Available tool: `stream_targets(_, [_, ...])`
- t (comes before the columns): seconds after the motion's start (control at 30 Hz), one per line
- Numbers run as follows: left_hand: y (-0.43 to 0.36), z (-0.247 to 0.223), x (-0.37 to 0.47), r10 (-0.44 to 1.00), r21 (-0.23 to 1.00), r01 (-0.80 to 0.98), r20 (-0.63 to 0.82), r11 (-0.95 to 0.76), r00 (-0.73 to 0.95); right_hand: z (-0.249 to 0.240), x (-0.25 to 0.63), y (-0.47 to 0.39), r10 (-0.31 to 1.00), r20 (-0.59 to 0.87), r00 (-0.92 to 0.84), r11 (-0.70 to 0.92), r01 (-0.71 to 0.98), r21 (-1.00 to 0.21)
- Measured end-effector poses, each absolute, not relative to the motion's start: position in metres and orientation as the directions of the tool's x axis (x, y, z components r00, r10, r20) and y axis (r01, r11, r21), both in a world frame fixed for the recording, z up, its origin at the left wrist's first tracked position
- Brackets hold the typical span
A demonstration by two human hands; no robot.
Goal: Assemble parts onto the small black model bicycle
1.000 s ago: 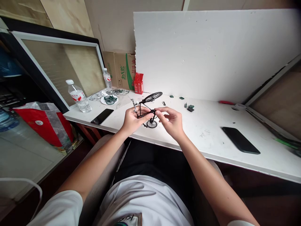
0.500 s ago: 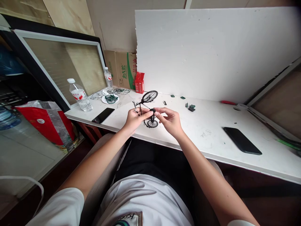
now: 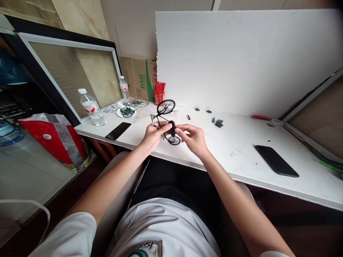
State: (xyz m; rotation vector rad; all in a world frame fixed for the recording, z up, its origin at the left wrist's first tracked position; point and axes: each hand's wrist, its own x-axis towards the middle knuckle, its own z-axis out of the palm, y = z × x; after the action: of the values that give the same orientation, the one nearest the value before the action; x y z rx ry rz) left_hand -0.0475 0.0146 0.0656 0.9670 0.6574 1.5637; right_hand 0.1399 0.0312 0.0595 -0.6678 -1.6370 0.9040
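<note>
White table (image 3: 209,144) is backed by a large white panel (image 3: 241,64); the left end is bounded by a framed pane (image 3: 72,73). Red bag (image 3: 44,134) is seen off the left end, below table level. Carton (image 3: 139,80) is parked in the rear left corner. Two labelled water bottles (image 3: 92,109) are stood along the pane. Black model bicycle (image 3: 173,130) is held near the front edge, one wheel up and away, the other low and near; table contact can't be told. It is gripped by the left hand (image 3: 153,137), thumb closed over the frame beside the dark middle section. That section is met from the other side by the right hand (image 3: 195,140), thumb and index nearly together; whether anything is pinched there can't be told. One phone (image 3: 276,160) is laid flat at right, another at left. Red box (image 3: 160,93) is set in front of the carton. Green parts (image 3: 127,112) are piled on a white plate (image 3: 134,116). Small green pieces (image 3: 208,111) are scattered by the panel.
</note>
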Motion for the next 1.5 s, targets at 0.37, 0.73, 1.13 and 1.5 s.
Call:
stream_targets(0.37, [0.012,0.069,-0.047,0.978,0.826,-0.535,0.210,-0.180,-0.005,0.064,0.133,0.023,0.817,0.495,-0.297,0.516,-0.010,-0.857])
stream_targets(0.73, [0.019,0.062,-0.054,0.987,0.847,-0.515,0.161,-0.128,0.019,0.057,0.132,0.029,0.806,0.403,-0.434,0.405,-0.092,-0.910])
stream_targets(1.13, [0.023,0.058,-0.053,0.994,0.825,-0.557,0.113,-0.093,0.002,0.037,0.121,0.027,0.782,0.493,-0.380,0.525,-0.024,-0.851])
stream_targets(1.5, [0.022,0.061,-0.055,0.994,0.857,-0.507,0.110,-0.092,0.006,0.037,0.120,0.029,0.828,0.398,-0.394,0.370,-0.149,-0.917])
